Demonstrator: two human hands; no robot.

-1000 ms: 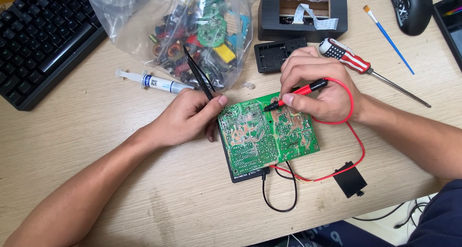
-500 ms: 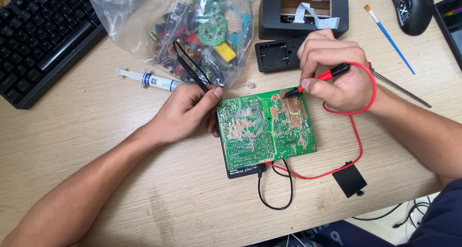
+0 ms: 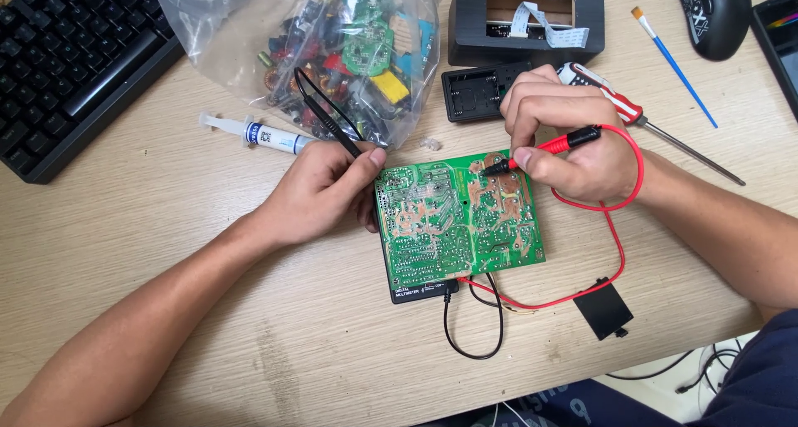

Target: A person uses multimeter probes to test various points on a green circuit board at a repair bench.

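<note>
A black keyboard (image 3: 75, 61) is lying at the far left of a wooden desk (image 3: 166, 227), cut off by the frame edge. To its right, a clear plastic bag (image 3: 332, 53) of mixed electronic parts is sitting near the top, with a white syringe (image 3: 258, 133) lying just below it, its long axis running left to right. The left hand (image 3: 320, 196) is resting on the desk, fingers curled closed around a black probe (image 3: 328, 123); the probe is slanting up and to the left, away from the board, and its tip is hidden inside the hand. The hand's thumb is touching the left edge of a green circuit board (image 3: 457, 219), which is lying flat between the two hands, solder side up, over a black meter (image 3: 420, 292) that is mostly hidden beneath it. The right hand (image 3: 565, 140) is hovering over the board's upper right corner, pinching a red probe (image 3: 553, 146) between thumb and fingers; the probe is lying nearly level, pointing left, its tip touching the board. A red lead (image 3: 619, 227) is looping from it back down to the meter. Above the right hand are sitting a black case (image 3: 532, 36) and a red and white screwdriver (image 3: 632, 115), partly hidden behind the fingers. A blue brush (image 3: 677, 69) and a black mouse (image 3: 715, 11) are lying farther right.
</note>
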